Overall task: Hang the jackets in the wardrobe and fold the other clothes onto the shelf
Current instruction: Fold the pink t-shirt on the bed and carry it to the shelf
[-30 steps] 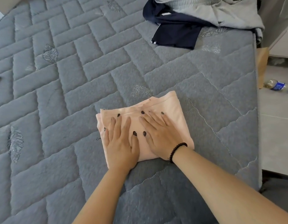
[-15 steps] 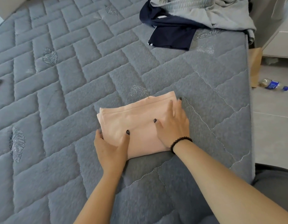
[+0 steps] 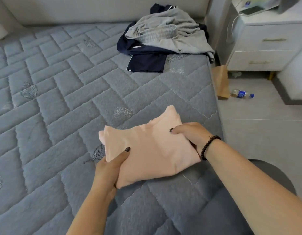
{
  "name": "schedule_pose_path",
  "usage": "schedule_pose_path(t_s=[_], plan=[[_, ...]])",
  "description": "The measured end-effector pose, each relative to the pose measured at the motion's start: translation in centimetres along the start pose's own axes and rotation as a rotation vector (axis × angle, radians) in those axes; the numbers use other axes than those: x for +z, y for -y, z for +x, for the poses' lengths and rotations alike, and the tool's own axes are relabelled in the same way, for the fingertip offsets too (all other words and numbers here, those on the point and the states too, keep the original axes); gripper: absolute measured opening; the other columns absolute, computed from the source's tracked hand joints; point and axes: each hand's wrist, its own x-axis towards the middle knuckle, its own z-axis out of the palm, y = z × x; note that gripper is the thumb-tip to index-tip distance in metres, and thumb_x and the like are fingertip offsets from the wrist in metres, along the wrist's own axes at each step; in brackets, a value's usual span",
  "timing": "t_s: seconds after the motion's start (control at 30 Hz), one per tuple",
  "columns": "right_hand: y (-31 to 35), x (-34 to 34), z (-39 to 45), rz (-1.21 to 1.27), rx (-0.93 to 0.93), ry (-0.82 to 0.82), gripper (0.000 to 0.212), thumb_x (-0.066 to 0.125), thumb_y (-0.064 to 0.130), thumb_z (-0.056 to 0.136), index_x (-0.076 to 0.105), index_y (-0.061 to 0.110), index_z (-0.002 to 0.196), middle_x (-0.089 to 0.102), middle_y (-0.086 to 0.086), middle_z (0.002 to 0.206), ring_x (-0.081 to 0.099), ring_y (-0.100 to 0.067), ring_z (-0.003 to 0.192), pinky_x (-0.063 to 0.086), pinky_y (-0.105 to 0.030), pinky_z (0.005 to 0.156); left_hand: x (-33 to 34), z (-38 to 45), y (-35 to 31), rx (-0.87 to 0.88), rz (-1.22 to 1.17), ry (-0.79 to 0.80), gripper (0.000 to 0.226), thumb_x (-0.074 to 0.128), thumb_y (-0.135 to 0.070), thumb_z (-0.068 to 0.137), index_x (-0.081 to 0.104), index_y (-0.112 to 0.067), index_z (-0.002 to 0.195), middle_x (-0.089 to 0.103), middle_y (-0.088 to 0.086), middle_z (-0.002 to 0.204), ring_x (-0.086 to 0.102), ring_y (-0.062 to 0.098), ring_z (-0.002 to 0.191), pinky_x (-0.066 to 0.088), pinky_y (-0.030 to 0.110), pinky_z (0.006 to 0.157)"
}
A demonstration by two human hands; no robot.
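Note:
A folded pale pink garment [image 3: 152,148] is held just above the grey quilted mattress [image 3: 62,99], near its right edge. My left hand [image 3: 111,168] grips its near left corner, thumb on top and fingers underneath. My right hand [image 3: 191,133], with a dark bead bracelet at the wrist, grips its right side, thumb on top. At the far end of the mattress lies a crumpled grey garment [image 3: 167,34] on top of a navy garment [image 3: 145,60].
A white bedside cabinet [image 3: 265,44] with drawers stands to the right of the bed. On the light floor lie a plastic bottle [image 3: 241,94] and a brown paper bag [image 3: 221,82] leaning on the bed's side. A pale headboard [image 3: 96,9] runs along the back.
Both hands went from pressing flat on the pink garment to gripping its sides and lifting it off the mattress. The view has tilted up, showing the headboard and cabinet.

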Motion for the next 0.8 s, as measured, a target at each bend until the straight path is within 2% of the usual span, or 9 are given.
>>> schedule_pose_path(t_s=[0.1, 0.2, 0.27, 0.33, 0.4, 0.5, 0.6, 0.73, 0.8], plan=[[-0.3, -3.2, -2.9, 0.205, -0.063, -0.017, 0.009, 0.068, 0.010, 0.078, 0.068, 0.008, 0.087, 0.071, -0.010, 0.084, 0.066, -0.026, 0.076, 0.050, -0.033, 0.072, 3.6, -1.5, -0.8, 0.089, 0.000, 0.130, 0.035, 0.077, -0.022, 0.077, 0.064, -0.013, 0.109, 0.076, 0.003, 0.095, 0.073, 0.019, 0.086, 0.057, 0.032, 0.065], [-1.1, -6.6, -6.2, 0.368, -0.150, -0.057, 0.013, 0.062, 0.006, 0.086, 0.069, 0.006, 0.098, 0.073, -0.012, 0.094, 0.069, -0.024, 0.079, 0.056, -0.033, 0.068, 7.2, -3.1, -1.5, 0.179, 0.026, 0.242, 0.022, 0.071, -0.018, 0.086, 0.064, -0.018, 0.106, 0.076, -0.003, 0.093, 0.073, 0.013, 0.084, 0.057, 0.024, 0.058], [-1.9, -8.9, -8.4, 0.399, -0.199, -0.101, 0.013, 0.060, 0.010, 0.089, 0.068, 0.006, 0.099, 0.074, -0.010, 0.094, 0.072, -0.020, 0.076, 0.058, -0.031, 0.062, 9.4, -4.1, -1.7, 0.245, 0.108, 0.316, 0.017, 0.068, -0.020, 0.089, 0.063, -0.024, 0.104, 0.076, -0.008, 0.093, 0.072, 0.009, 0.085, 0.056, 0.021, 0.059], [-2.8, -11.2, -10.3, 0.392, -0.245, -0.188, 0.011, 0.060, 0.013, 0.090, 0.068, 0.007, 0.096, 0.075, -0.009, 0.092, 0.072, -0.019, 0.075, 0.058, -0.031, 0.061, 11.4, -5.1, -1.6, 0.289, 0.181, 0.359, 0.018, 0.068, -0.026, 0.088, 0.062, -0.028, 0.105, 0.075, -0.011, 0.094, 0.071, 0.008, 0.087, 0.057, 0.025, 0.065], [-3.8, -13.5, -11.7, 0.364, -0.293, -0.315, 0.009, 0.062, 0.014, 0.090, 0.070, 0.010, 0.089, 0.075, -0.010, 0.091, 0.072, -0.021, 0.077, 0.058, -0.035, 0.068, 13.5, -6.1, -1.3, 0.297, 0.207, 0.411, 0.022, 0.069, -0.031, 0.087, 0.062, -0.030, 0.107, 0.074, -0.010, 0.097, 0.071, 0.009, 0.089, 0.057, 0.030, 0.070], [-5.6, -16.8, -13.5, 0.353, -0.343, -0.455, 0.014, 0.061, 0.015, 0.090, 0.072, 0.010, 0.083, 0.075, -0.008, 0.088, 0.070, -0.024, 0.081, 0.054, -0.039, 0.076, 17.0, -7.9, -0.5, 0.301, 0.237, 0.492, 0.025, 0.070, -0.032, 0.085, 0.061, -0.032, 0.108, 0.074, -0.014, 0.097, 0.071, 0.006, 0.087, 0.056, 0.022, 0.063], [-8.0, -20.3, -14.9, 0.378, -0.366, -0.564, 0.017, 0.060, 0.016, 0.090, 0.067, 0.002, 0.083, 0.071, -0.008, 0.082, 0.065, -0.021, 0.075, 0.049, -0.037, 0.073, 21.3, -9.7, 0.4, 0.285, 0.282, 0.569, 0.030, 0.070, -0.028, 0.085, 0.061, -0.027, 0.114, 0.074, -0.009, 0.099, 0.071, 0.009, 0.088, 0.057, 0.024, 0.063], [-11.4, -26.0, -16.2, 0.493, -0.371, -0.673, 0.018, 0.060, 0.017, 0.091, 0.070, 0.012, 0.077, 0.074, -0.002, 0.078, 0.068, -0.016, 0.069, 0.053, -0.033, 0.067, 28.4, -11.0, 1.6, 0.197, 0.337, 0.650, 0.027, 0.071, -0.026, 0.085, 0.064, -0.021, 0.111, 0.076, -0.002, 0.095, 0.073, 0.017, 0.085, 0.059, 0.034, 0.062], [-12.9, -29.4, -16.5, 0.542, -0.366, -0.726, 0.023, 0.060, 0.018, 0.091, 0.073, 0.017, 0.073, 0.075, -0.001, 0.079, 0.071, -0.015, 0.069, 0.056, -0.030, 0.060, 32.9, -11.3, 2.6, 0.205, 0.393, 0.704, 0.024, 0.072, -0.026, 0.084, 0.066, -0.021, 0.108, 0.076, -0.001, 0.093, 0.073, 0.019, 0.085, 0.060, 0.038, 0.065]])
